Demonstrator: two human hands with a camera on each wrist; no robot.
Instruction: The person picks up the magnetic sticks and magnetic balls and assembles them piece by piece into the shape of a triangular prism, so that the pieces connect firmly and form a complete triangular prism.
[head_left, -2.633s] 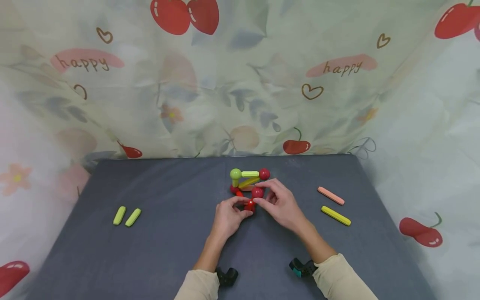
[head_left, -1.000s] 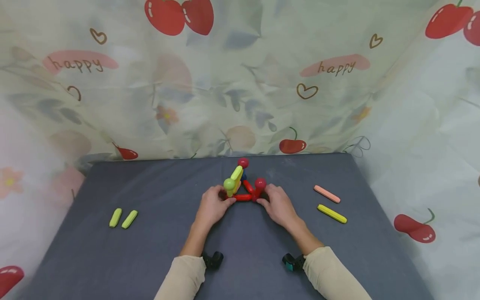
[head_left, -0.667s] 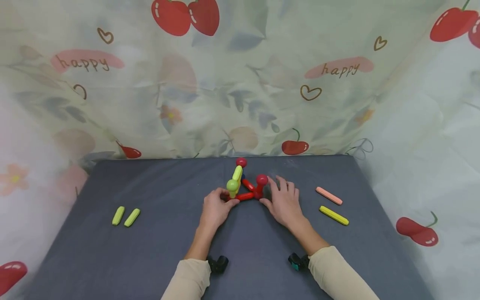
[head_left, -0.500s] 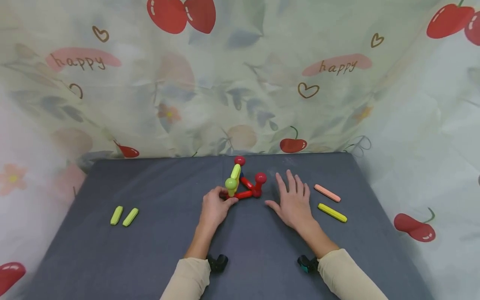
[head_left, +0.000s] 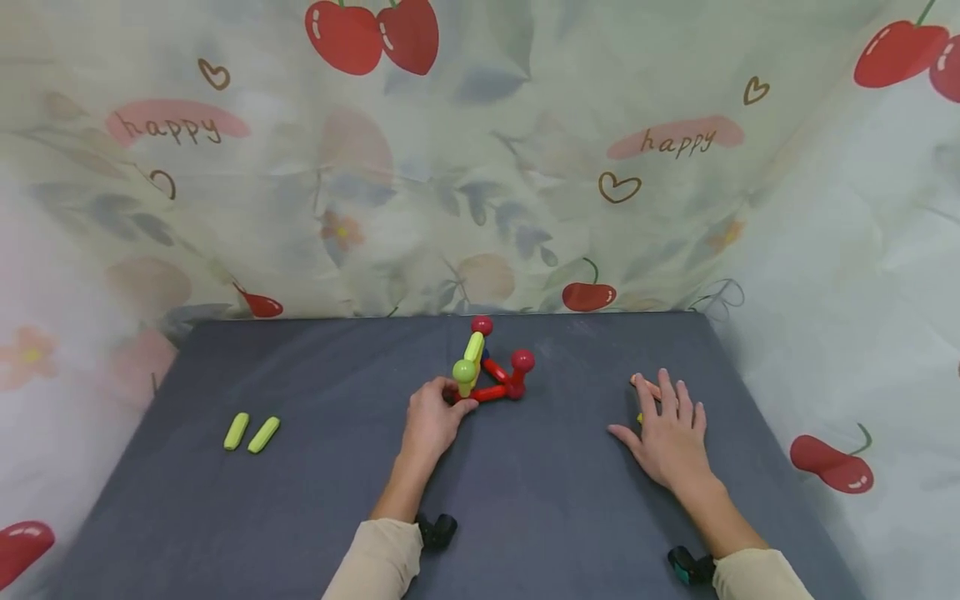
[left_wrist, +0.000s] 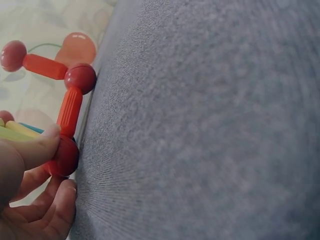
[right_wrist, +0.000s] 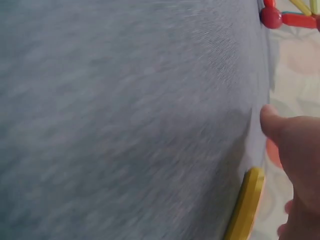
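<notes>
At the table's middle stands a structure of balls and rods (head_left: 491, 392), red at the front with lime green and yellow rods on its left side. My left hand (head_left: 432, 419) pinches the red ball (left_wrist: 65, 157) at its near left corner between thumb and fingers. A red upright topped by a red ball (head_left: 522, 360) marks the right corner. To the right, my right hand (head_left: 671, 437) hovers with spread fingers over a salmon rod (head_left: 643, 385) and a yellow rod (right_wrist: 246, 206), partly hiding both. Nothing is visible in its grasp.
Two short lime green rods (head_left: 236, 432) lie on the left of the dark grey table (head_left: 337, 517). Behind the table hangs a printed curtain (head_left: 420, 183). A dark camera sits on each wrist.
My right hand has let go of the structure's right corner and moved right, over the loose rods. Earlier the structure was turned; my left hand now steadies it in nearly the same place.
</notes>
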